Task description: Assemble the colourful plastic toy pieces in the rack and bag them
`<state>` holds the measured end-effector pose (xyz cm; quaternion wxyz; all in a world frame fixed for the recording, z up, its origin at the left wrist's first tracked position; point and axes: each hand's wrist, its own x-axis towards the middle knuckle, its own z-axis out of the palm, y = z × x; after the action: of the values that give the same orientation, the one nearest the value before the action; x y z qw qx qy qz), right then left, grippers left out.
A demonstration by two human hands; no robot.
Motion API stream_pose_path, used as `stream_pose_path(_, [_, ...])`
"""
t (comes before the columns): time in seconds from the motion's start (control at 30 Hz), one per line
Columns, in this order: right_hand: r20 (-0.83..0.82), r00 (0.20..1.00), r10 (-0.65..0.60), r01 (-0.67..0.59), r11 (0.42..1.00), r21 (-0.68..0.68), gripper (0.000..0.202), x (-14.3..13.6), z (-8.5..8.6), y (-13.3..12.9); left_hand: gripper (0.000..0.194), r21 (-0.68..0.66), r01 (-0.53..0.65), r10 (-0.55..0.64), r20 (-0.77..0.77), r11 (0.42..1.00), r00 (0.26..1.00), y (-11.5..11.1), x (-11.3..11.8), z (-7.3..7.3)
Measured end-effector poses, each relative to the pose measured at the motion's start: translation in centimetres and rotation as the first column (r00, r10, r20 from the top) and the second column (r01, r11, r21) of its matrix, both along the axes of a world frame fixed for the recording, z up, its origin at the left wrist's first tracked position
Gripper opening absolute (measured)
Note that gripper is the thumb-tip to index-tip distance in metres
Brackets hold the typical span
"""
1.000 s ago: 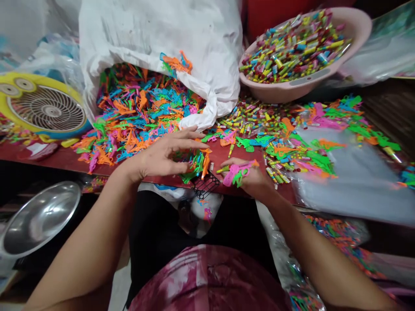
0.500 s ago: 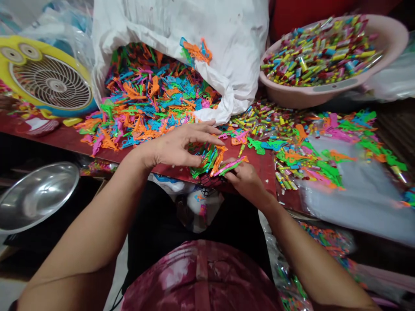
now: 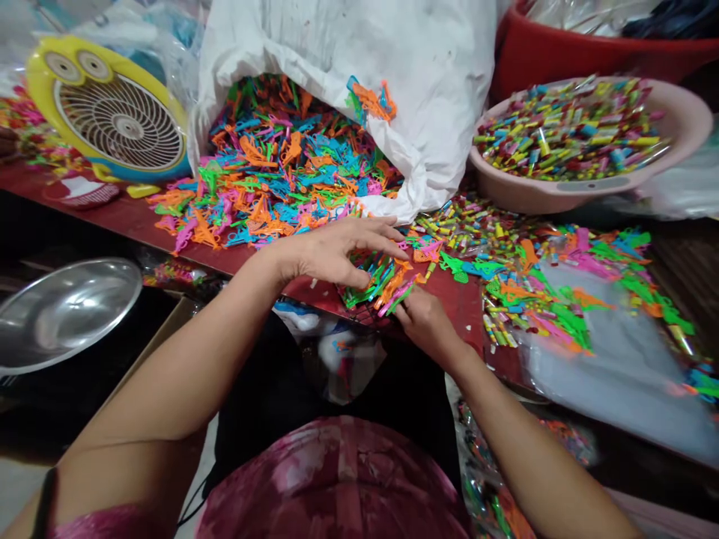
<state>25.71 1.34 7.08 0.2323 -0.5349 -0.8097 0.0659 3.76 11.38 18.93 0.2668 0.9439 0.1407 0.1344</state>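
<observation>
Two bare hands at the near edge of one dark red flat surface (image 3: 466, 299). Left hand (image 3: 337, 251): fingers spread apart, arched over one leaning row of thin flat green, blue and orange plastic pieces (image 3: 383, 277), thumb by its near side; cannot tell how firmly. Right hand (image 3: 425, 322): fingers together, clamped on pink and green plastic pieces (image 3: 400, 294) at the row's right end, exact number hidden. Below the row, just left of the right fingers, one black openwork frame (image 3: 365, 314), partly covered.

Beyond the left fingers, one heap of orange, blue, green and pink plastic pieces (image 3: 269, 191), too many to count, at the mouth of one large white sack (image 3: 432, 60). Beyond the right fingers, countless small yellow-and-red tubes (image 3: 460, 224), with more in one oval pale pink plastic basin (image 3: 539, 196); behind, one red tub (image 3: 539, 60). Well right of the right fingers, one layer of translucent plastic sheeting (image 3: 612, 374). Well left of the left fingers, one yellow-and-blue fan (image 3: 129, 127) and one red-and-white rounded object (image 3: 82, 192); lower, one shiny metal bowl (image 3: 70, 314) in a dim, crowded room.
</observation>
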Motion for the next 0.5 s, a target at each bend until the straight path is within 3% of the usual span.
stream_pose_path(0.33, [0.058, 0.994, -0.096, 0.104, 0.983, -0.15, 0.027, -1.6, 0.9, -0.5, 0.044, 0.052, -0.047, 0.045, 0.049, 0.998, 0.998, -0.6, 0.7, -0.4])
stream_pose_path(0.5, [-0.09, 0.992, -0.09, 0.073, 0.981, -0.18, 0.026, -1.9, 1.3, -1.2, 0.046, 0.179, -0.096, 0.094, 0.018, 0.979, 0.995, -1.0, 0.9, -0.6])
